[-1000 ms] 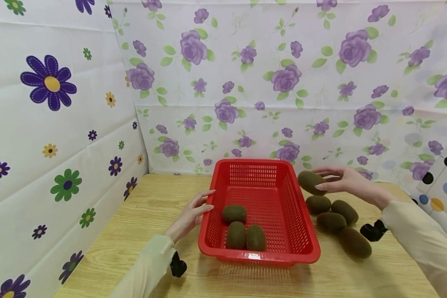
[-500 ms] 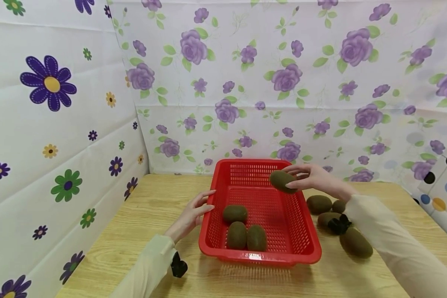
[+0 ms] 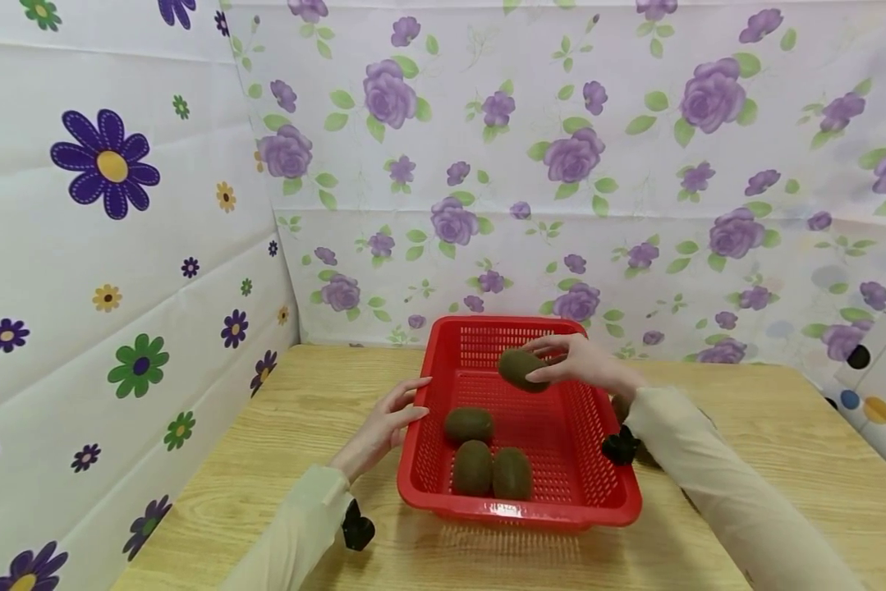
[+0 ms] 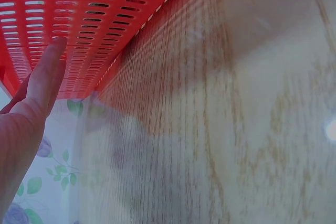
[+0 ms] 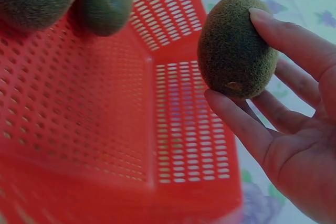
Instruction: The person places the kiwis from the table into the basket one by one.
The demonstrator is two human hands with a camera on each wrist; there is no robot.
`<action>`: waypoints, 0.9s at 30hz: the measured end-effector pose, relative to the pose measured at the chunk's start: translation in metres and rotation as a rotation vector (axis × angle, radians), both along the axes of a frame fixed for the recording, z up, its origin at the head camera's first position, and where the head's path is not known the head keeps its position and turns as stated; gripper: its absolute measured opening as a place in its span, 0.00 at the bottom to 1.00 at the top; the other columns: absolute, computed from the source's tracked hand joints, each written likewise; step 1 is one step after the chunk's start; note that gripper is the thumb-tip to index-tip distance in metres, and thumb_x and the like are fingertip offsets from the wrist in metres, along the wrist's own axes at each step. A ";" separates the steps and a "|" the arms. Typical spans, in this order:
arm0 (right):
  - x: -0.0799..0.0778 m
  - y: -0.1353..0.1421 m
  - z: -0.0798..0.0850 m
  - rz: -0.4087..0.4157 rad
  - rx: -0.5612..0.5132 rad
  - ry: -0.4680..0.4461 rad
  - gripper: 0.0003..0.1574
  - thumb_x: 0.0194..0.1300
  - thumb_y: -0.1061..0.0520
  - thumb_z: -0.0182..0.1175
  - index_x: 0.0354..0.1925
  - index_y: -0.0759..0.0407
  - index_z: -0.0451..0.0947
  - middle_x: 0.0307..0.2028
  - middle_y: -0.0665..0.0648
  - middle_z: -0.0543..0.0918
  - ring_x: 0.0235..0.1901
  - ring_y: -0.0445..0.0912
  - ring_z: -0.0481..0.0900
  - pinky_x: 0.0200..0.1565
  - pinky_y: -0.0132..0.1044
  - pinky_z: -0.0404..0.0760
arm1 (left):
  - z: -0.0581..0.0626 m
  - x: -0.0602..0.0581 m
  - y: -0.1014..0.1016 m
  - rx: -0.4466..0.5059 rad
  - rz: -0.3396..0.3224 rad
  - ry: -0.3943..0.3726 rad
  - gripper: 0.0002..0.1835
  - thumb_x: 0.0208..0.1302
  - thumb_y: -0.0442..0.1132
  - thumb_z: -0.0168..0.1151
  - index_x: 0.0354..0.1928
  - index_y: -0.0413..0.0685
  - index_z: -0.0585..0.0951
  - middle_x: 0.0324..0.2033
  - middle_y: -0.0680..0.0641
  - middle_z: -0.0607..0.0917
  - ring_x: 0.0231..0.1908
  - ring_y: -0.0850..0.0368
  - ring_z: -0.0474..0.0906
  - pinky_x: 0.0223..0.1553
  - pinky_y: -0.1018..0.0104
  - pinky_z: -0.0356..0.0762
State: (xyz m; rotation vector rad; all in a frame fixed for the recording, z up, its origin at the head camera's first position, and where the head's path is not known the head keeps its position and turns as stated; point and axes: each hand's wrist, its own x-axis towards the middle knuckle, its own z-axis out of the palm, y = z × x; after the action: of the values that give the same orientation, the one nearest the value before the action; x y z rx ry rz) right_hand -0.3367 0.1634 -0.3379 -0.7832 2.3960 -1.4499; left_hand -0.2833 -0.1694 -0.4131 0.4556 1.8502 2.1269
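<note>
A brown kiwi is pinched between the thumb and fingers of my right hand, held above the far part of a red plastic basket. The right wrist view shows that kiwi upright in the fingertips, apart from the basket floor. Three kiwis lie in the basket's near left: one crosswise, two side by side. My left hand rests against the basket's left side. In the left wrist view its fairly straight fingers touch the perforated wall.
More kiwis lie on the wooden table right of the basket, mostly hidden by my right forearm and sleeve. A purple-flowered cloth hangs behind the table, and another flowered cloth stands along the left.
My right hand has carried the kiwi left, from beyond the basket's right rim to over its inside. The left hand stays against the basket. The forearm now covers the kiwis at right.
</note>
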 end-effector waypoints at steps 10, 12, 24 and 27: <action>-0.011 -0.025 -0.026 -0.004 -0.050 -0.012 0.30 0.51 0.61 0.67 0.53 0.68 0.72 0.48 0.67 0.74 0.43 0.56 0.75 0.37 0.49 0.78 | -0.006 -0.003 0.001 0.021 0.032 0.011 0.26 0.64 0.34 0.52 0.64 0.49 0.62 0.59 0.36 0.62 0.54 0.35 0.65 0.42 0.50 0.74; -0.012 -0.030 -0.029 -0.022 -0.036 -0.009 0.30 0.51 0.60 0.68 0.52 0.67 0.73 0.48 0.66 0.74 0.43 0.56 0.75 0.37 0.47 0.79 | -0.006 -0.002 0.001 0.024 0.036 0.009 0.26 0.64 0.34 0.53 0.64 0.50 0.63 0.59 0.37 0.63 0.54 0.36 0.65 0.42 0.50 0.74; -0.020 -0.061 -0.050 -0.054 0.054 0.168 0.26 0.51 0.62 0.67 0.50 0.67 0.75 0.46 0.63 0.77 0.46 0.56 0.73 0.41 0.41 0.77 | -0.005 -0.002 0.000 0.029 0.037 0.003 0.26 0.64 0.33 0.52 0.64 0.49 0.63 0.59 0.36 0.63 0.54 0.33 0.63 0.42 0.51 0.74; -0.020 -0.065 -0.056 -0.052 0.054 0.163 0.26 0.52 0.63 0.66 0.51 0.68 0.74 0.47 0.64 0.76 0.47 0.58 0.73 0.42 0.41 0.77 | -0.005 -0.002 0.001 0.034 0.037 -0.002 0.26 0.64 0.33 0.52 0.64 0.50 0.63 0.59 0.37 0.64 0.54 0.34 0.64 0.42 0.50 0.74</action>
State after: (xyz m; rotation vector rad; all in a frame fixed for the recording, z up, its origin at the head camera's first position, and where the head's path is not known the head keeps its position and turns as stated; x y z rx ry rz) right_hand -0.3570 0.0986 -0.3940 -0.8633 2.5820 -1.3832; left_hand -0.2855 -0.1688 -0.4184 0.4305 1.8382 2.1848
